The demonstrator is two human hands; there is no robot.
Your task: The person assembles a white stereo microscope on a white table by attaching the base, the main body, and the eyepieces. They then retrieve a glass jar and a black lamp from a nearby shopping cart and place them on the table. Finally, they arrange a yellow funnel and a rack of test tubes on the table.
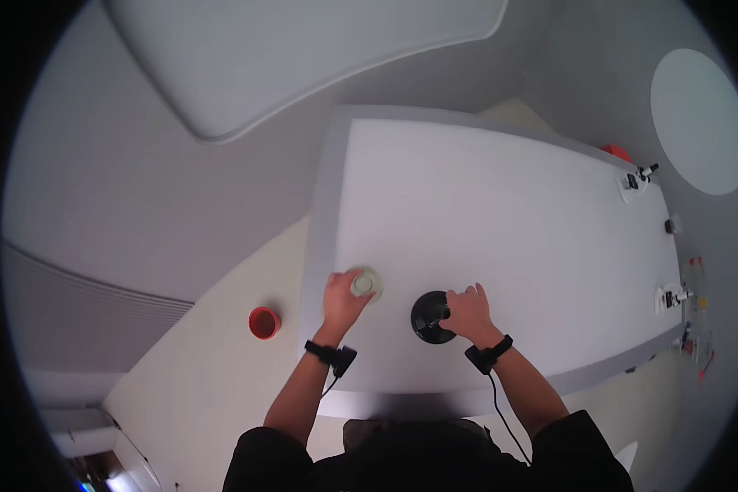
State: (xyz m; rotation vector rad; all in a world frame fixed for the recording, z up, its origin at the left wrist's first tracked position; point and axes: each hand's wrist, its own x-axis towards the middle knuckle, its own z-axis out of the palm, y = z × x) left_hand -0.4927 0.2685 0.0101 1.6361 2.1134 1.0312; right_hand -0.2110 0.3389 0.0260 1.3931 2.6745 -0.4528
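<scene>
Pale-green container [365,284] — in left hand [343,302]

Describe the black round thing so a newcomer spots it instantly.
Start with the big white tabletop and go to its near-left part. There, at the person's right hand, sits a black round object. It is wider and far darker than its neighbour, the pale green round object at the left hand.
</scene>
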